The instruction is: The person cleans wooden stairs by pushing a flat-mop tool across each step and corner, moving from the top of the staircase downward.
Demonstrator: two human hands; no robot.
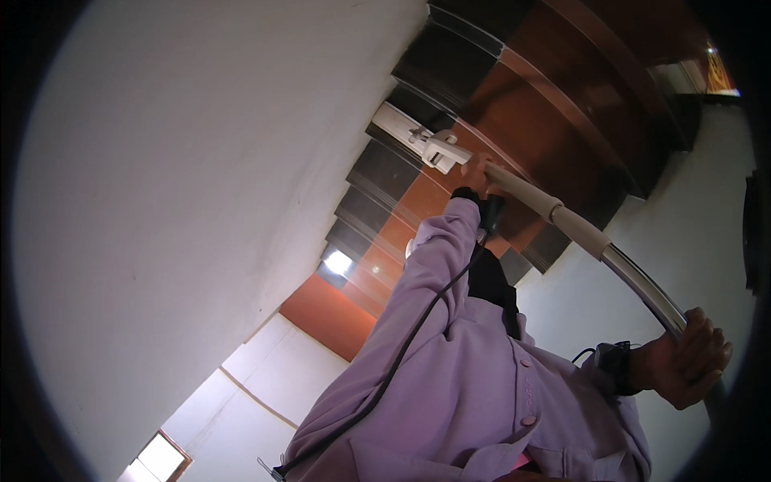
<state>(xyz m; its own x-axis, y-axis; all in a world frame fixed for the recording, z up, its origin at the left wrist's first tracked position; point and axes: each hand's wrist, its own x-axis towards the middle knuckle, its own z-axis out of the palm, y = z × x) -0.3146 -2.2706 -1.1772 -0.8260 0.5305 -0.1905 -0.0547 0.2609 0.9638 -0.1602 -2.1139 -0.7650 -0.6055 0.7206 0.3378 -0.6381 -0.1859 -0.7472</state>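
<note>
A mop with a beige and bare steel pole slants across the view. Its long white head lies on a dark stair tread close to the wall, joined to the pole by a white plastic bracket. Just behind that bracket, my left hand is closed around the pole. Farther up, toward the right rim, my right hand grips the steel section; the pole's upper end fades into shadow below it. Both wrists wear black straps with small devices, and a black cable runs along my left sleeve.
A staircase of black and reddish-brown tiles curves through the upper middle, with lower steps toward the left. White walls flank it on both sides. A bright window shows at lower left. One dark object is at the right rim.
</note>
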